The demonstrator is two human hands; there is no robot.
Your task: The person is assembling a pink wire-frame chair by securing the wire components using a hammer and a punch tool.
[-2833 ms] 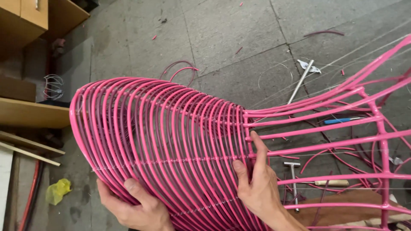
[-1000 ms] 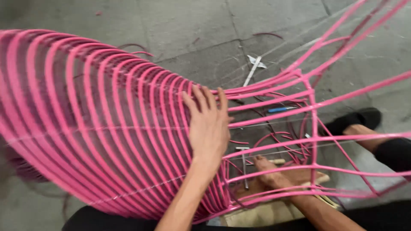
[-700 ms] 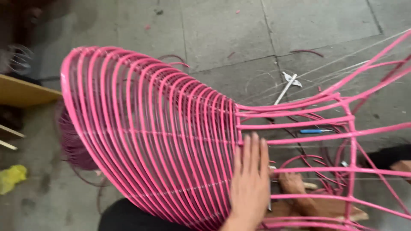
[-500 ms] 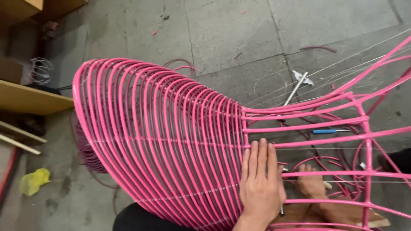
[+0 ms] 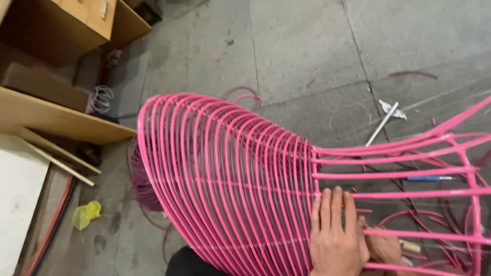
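The left hand (image 5: 335, 240) lies flat, fingers spread, on the pink woven-cord chair frame (image 5: 230, 179). Just beside it, behind the bars, the right hand (image 5: 383, 248) is half hidden; I cannot tell its grip.

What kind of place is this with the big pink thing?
Probably a small furniture workshop. A pink woven chair frame lies on a bare concrete floor, loose pink cord scraps are scattered about, and wooden boards sit at the side.

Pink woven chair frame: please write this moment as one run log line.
left hand: flat on pink woven chair frame | right hand: behind bars, grip unclear | pink cord coil: on floor beside frame
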